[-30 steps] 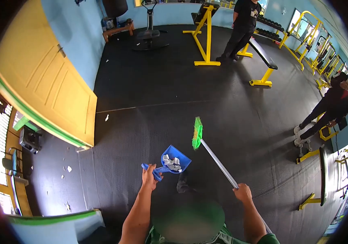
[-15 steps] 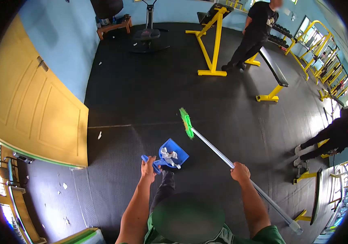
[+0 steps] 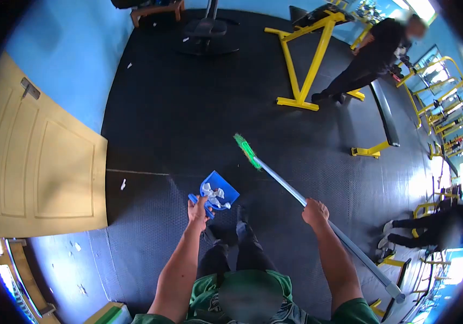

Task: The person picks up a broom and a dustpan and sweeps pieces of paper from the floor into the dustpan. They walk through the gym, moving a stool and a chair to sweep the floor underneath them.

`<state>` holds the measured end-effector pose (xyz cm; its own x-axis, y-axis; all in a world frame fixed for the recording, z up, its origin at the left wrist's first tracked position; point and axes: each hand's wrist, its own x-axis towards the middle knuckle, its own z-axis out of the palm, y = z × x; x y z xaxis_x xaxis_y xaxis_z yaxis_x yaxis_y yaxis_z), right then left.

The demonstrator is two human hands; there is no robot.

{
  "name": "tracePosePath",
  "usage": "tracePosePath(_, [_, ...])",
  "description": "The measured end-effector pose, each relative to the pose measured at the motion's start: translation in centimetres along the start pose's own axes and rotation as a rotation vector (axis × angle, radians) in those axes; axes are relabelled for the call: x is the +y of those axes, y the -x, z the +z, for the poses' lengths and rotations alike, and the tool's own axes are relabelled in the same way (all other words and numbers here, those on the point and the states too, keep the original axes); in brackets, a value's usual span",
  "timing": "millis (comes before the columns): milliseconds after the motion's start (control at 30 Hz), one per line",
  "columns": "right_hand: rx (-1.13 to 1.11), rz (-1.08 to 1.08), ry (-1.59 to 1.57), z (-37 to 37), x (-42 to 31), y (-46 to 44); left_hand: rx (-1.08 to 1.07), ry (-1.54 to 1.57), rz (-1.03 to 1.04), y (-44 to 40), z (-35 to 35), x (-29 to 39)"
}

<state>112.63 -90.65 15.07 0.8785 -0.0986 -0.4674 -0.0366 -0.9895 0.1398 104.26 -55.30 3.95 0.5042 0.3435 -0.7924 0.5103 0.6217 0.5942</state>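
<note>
My left hand (image 3: 199,211) is closed round the handle of a blue dustpan (image 3: 226,191). Crumpled white paper scraps (image 3: 215,194) lie in the pan. In my right hand (image 3: 315,212) is the long silver pole of a broom (image 3: 285,183), gripped partway along. The green bristle head (image 3: 247,152) points forward and left, ahead of the dustpan; I cannot tell whether it touches the floor. The pole's far end passes under my right forearm toward the lower right.
A yellow door (image 3: 53,173) stands at left. White scraps (image 3: 123,184) dot the black floor. Yellow-framed gym equipment (image 3: 310,70) and a bench (image 3: 385,116) stand ahead right, with one person (image 3: 374,56) beside them. Another person (image 3: 431,224) is at far right.
The view has turned and the scene has shifted. My legs now show with a foot stepped forward. Dustpan and broom remain in my hands, both slightly further left and up in view.
</note>
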Motion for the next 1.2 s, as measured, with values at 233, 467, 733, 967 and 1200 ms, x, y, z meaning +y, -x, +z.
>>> tracePosePath(233, [-0.013, -0.052, 0.164, 1.3, -4.5, -11.4, 0.126, -0.035, 0.017, -4.5, 4.9, 4.1])
tracePosePath(467, [-0.275, -0.234, 0.099, 0.8, -6.3, -11.2, 0.185, -0.092, 0.043, -7.0, 7.3, 4.5])
tracePosePath(733, [-0.065, -0.322, 0.109, -7.4, -2.6, -13.5, 0.220, -0.048, -0.011, -8.5, 7.0, 6.0])
tracePosePath(967, [-0.071, -0.304, 0.188, -1.2, -4.9, -16.0, 0.231, 0.019, -0.031, -8.6, 6.5, 6.6])
tracePosePath(1200, [-0.335, -0.365, 0.078, -1.7, -6.5, -13.8, 0.229, 0.016, -0.017, -9.4, 6.5, 6.3])
